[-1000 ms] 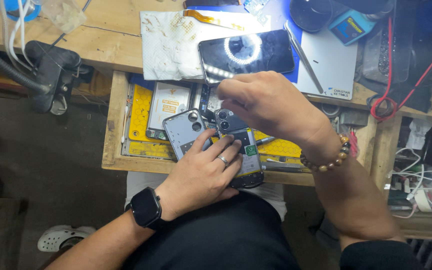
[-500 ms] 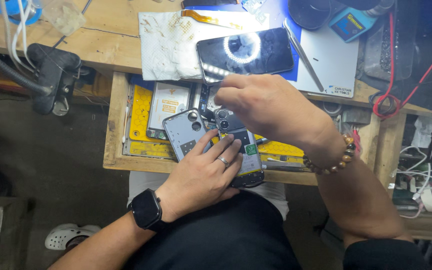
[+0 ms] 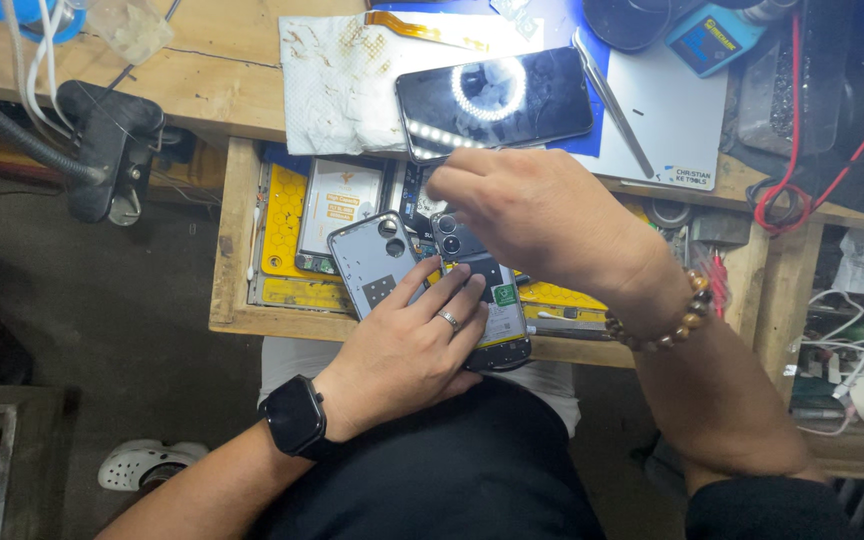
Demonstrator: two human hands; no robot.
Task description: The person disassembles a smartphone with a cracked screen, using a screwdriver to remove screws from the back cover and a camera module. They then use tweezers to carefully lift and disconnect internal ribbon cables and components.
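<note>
Looking down, I see my left hand (image 3: 414, 352) pressing flat on an opened phone (image 3: 482, 290) over the drawer (image 3: 232, 300), its long axis near vertical, cameras pointing away. My right hand (image 3: 542, 215) pinches at its camera end; what it grips is hidden.

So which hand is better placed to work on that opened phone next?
Probably the right hand: its fingertips sit over the camera end of the opened phone, while the left hand lies flat on the phone, steadying it.
</note>
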